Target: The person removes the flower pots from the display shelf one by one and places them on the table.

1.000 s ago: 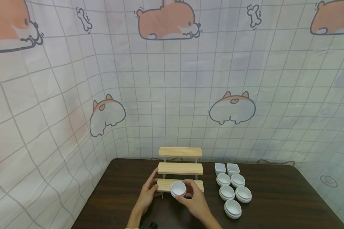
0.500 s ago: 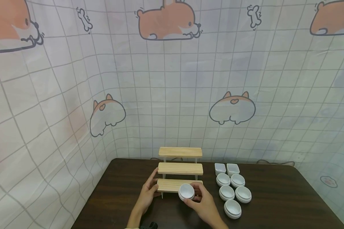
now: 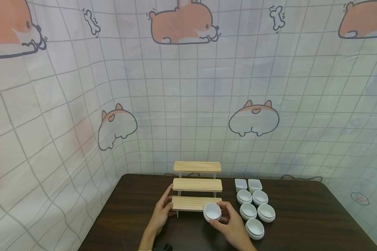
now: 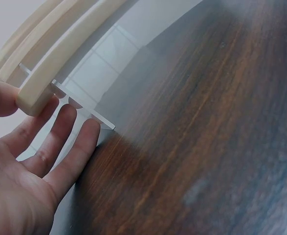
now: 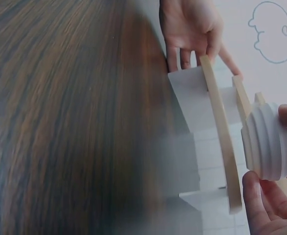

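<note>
A three-tier wooden display stand (image 3: 188, 204) with clear supports stands at the table's back middle. My left hand (image 3: 159, 212) holds its left end, the thumb at the lowest shelf's end and other fingers below the shelf, by the clear support (image 4: 87, 105). My right hand (image 3: 234, 225) pinches a stack of small white round bowls (image 3: 212, 211) between thumb and fingers, in front of the lowest shelf's right end. Several ridged rims of that bowl stack (image 5: 265, 139) show in the right wrist view, tilted beside the shelves.
To the right, several stacks of white round bowls (image 3: 255, 228) stand on the dark wooden table (image 3: 304, 216). Two white square dishes (image 3: 254, 185) stand behind them. A patterned cloth (image 3: 188, 122) hangs behind the table, with a dark cable (image 3: 301, 179) along the back edge.
My right hand has carried the bowl stack rightward along the lowest shelf's front, from its middle to its right end. The left hand keeps its place on the stand.
</note>
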### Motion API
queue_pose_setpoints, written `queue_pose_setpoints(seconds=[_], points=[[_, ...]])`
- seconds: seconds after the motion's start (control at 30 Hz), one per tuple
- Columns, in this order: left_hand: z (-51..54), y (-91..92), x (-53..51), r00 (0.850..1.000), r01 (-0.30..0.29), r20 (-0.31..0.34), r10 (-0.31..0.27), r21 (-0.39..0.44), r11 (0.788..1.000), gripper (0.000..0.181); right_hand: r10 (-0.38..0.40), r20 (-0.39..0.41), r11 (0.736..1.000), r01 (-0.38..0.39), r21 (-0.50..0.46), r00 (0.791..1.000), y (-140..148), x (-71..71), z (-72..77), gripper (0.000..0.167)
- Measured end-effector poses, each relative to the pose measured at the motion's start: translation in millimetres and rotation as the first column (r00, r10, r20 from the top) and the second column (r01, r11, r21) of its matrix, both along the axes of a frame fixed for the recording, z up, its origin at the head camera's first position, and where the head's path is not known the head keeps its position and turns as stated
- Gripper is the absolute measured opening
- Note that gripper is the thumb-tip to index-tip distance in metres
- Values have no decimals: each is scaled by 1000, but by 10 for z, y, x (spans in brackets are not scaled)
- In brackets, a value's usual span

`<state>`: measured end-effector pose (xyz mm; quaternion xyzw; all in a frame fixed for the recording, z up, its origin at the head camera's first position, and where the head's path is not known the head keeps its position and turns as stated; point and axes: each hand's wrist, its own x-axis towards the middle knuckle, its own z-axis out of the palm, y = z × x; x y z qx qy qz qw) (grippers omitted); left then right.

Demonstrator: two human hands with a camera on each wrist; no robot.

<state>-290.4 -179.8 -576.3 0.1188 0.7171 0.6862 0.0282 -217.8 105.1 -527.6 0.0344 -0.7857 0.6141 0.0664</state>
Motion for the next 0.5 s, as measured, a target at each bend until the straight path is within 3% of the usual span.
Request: queue_pose_setpoints(seconds=[0.5], points=[[4, 0, -2, 1000, -3, 5, 3, -5, 1000, 66, -22, -29, 1000, 22, -16, 999, 180, 110, 82, 55]])
